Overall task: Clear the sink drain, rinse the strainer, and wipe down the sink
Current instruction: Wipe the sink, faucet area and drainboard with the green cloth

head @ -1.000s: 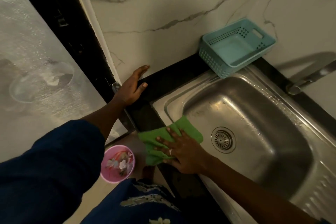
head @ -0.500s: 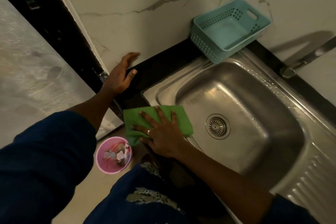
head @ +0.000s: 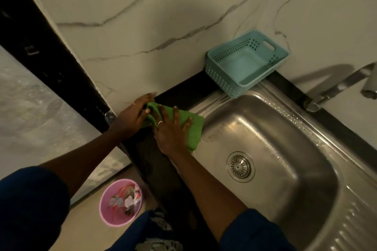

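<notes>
green cloth (head: 194,131), soft and thin, lies over the left corner of the steel sink (head: 285,159), half on the rim and half on the black counter (head: 183,91). in the head view, our right hand (head: 173,133) presses it flat with the fingers spread and straight, so this hand does not clench anything. our left hand (head: 132,117) seems to pinch the bunched end of the cloth between thumb and fingers, near the marble wall.

we judge the cloth light and limp. it will fold and slide easily on wet steel, so it is better to hold it by a gathered edge or under a flat palm. the strainer (head: 240,166) sits in the drain and looks clean. drops of water show on the far rim, below the faucet (head: 338,85). a blue basket (head: 244,63) stands at the back corner, and a pink bin (head: 121,201) with scraps is on the floor.
</notes>
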